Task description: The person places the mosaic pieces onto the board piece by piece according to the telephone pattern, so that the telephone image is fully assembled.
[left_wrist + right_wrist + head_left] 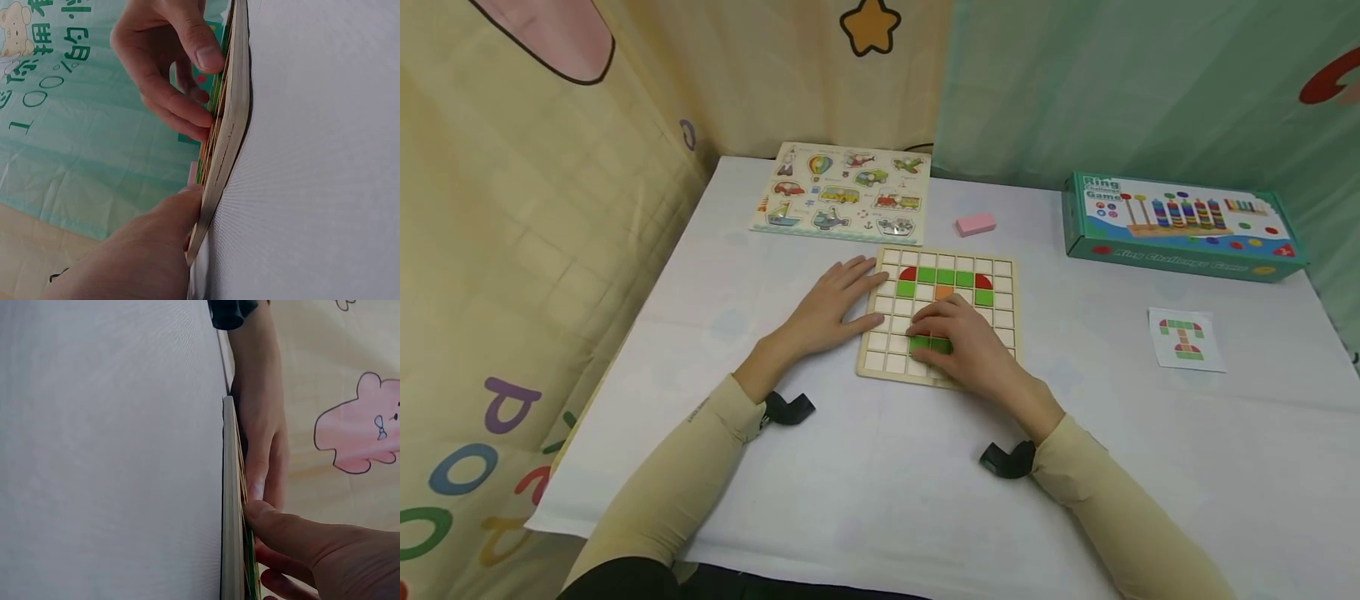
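Observation:
A square wooden grid board (874, 361) lies on the table with green, red and orange tiles in some of its cells. My left hand (822, 310) rests at its left edge, fingers extended, the thumb and fingertips touching the frame. Over the lower middle of the grid is my right hand (973, 346), with bent fingers. Its thumb and fingertips touch down around green tiles (929, 344). In the left wrist view a gap shows between that thumb and the fingers, and no lifted piece is visible. The right hand hides several cells.
A small pattern card (1187, 339) with a similar coloured figure lies to the right. Behind the board are a picture puzzle board (850, 193), a pink block (975, 224) and a green ring game box (1183, 225). Printed curtains surround the white-covered table (880, 500).

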### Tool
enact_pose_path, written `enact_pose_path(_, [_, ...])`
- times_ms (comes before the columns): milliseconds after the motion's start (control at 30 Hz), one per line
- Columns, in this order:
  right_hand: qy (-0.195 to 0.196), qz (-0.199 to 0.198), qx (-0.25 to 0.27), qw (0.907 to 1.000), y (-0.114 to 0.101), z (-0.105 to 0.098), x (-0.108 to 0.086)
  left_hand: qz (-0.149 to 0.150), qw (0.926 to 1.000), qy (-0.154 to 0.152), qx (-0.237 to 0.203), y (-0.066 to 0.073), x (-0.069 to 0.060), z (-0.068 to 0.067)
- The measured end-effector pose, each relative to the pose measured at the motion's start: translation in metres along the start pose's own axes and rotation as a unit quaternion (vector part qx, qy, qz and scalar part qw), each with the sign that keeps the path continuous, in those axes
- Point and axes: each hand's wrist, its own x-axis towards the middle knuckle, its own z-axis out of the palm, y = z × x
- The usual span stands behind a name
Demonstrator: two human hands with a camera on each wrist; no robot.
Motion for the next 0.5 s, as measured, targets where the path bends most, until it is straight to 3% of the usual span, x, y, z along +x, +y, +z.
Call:
enact_pose_path(333, [-0.036, -0.006, 0.002, 0.9993, 0.004, -0.013, -0.004, 0.004, 1.0000, -0.001, 0.008, 0.000, 0.002, 0.001])
enact_pose_path(500, [0.023, 0.014, 0.012, 0.9996, 0.010, -0.033, -0.004, 0.003, 1.0000, -0.001, 0.007, -0.002, 0.001, 0.002])
